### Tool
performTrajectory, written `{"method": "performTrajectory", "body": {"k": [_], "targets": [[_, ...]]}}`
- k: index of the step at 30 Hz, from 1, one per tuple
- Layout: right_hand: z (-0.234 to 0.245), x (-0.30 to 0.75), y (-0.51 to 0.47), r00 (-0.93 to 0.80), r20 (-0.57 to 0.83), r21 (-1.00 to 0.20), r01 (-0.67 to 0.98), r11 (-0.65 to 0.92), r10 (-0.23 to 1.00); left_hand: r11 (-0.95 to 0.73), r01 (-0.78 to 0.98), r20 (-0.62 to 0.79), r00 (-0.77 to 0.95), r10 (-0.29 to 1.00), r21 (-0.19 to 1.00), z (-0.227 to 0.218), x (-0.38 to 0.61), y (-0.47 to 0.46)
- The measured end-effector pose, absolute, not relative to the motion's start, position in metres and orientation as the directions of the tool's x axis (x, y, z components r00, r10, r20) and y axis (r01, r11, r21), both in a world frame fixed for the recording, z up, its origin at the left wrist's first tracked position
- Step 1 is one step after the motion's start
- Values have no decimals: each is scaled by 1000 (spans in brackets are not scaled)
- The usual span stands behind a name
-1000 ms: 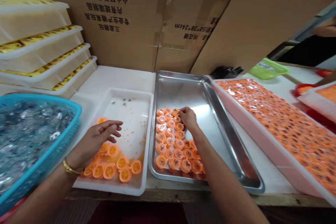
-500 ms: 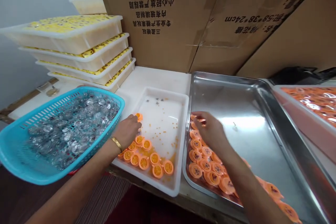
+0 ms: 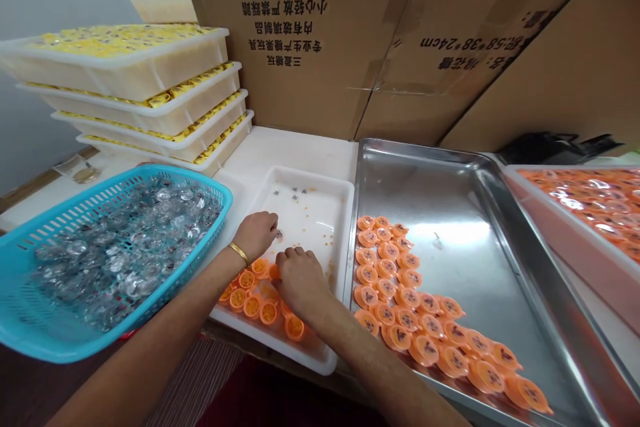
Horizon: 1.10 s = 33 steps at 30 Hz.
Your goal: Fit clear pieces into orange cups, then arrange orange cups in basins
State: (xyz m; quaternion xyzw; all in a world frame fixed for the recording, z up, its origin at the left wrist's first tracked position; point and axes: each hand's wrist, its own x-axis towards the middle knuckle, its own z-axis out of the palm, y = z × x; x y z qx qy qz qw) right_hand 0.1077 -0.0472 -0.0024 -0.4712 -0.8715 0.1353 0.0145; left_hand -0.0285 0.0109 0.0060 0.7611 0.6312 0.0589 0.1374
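**A:** How many trays does the person have in front of them?

**B:** Two within reach: a shallow white plastic tray [image 3: 320, 210] and, touching its right rim, a large stainless steel tray [image 3: 450, 193]. Left of the white tray sits one turquoise plastic basket [image 3: 30, 340] full of clear plastic lids [image 3: 125, 247]. Behind the basket stand four stacked white trays of yellow pieces [image 3: 150, 90], with a fifth white tray set behind the stack.

**A:** And the cups?

**B:** About eight open orange cups with yellow filling [image 3: 255, 300] show at the white tray's near end; the hands hide others. The sealed orange cups [image 3: 400, 287] in the steel tray number roughly thirty-five, in rows along its left and near sides.

**A:** What do the hands do?

**B:** Both are inside the white tray. The left hand [image 3: 256, 235], a gold bangle [image 3: 239, 253] on its wrist, is loosely curled with a small clear piece at its fingertips. The right hand [image 3: 299, 278] lies palm down over the open cups; whether it grips one cannot be told.

**A:** Anything else around?

**B:** Right of the steel tray, a pink-white tray [image 3: 560, 240] holds many more sealed cups. Brown cardboard boxes [image 3: 350, 33] with printed lettering wall off the back, and a black object [image 3: 550, 147] lies at their foot.

**A:** The surface?

**B:** A white tabletop [image 3: 290, 143] with a wooden front edge, against a pale wall on the left.
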Motion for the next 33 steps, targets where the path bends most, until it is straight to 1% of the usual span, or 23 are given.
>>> {"method": "performTrajectory", "body": {"k": [4,8,10,13,15,18,20,21,25,28,31,33], "targets": [[-6,120,-43,-458,-91,-192,880,435,885,-16,857,-112,86,990,516,-1,-22,15],[-6,135,-39,-358,-76,-155,926,344,931,82,690,-169,58,984,719,-11,-15,17],[-6,140,-39,-347,-75,-155,930,333,935,122,603,-196,59,979,789,-16,-11,18],[-5,144,-41,-341,-80,-185,928,322,937,175,499,-229,49,972,849,-20,-8,20],[-2,147,-42,-328,-37,-251,917,309,944,202,457,-248,43,968,866,-20,-6,20],[0,150,-38,-258,60,-447,857,257,964,211,427,-249,36,968,879,-16,-4,17],[1,151,-34,-203,89,-577,788,216,975,188,405,-224,42,974,895,-11,-1,14],[0,151,-31,-185,93,-624,755,202,978,171,388,-205,49,977,906,-9,1,12],[-4,149,-19,-155,119,-724,662,192,981,115,304,-139,59,989,946,-4,4,9],[-7,146,-13,-140,97,-809,565,160,985,113,250,-128,44,991,962,-3,1,8],[-9,142,-10,-156,52,-918,381,108,986,125,241,-135,27,990,963,-2,-2,7],[-12,140,-8,-175,36,-964,254,81,984,119,252,-128,20,992,960,0,-3,5]]}}
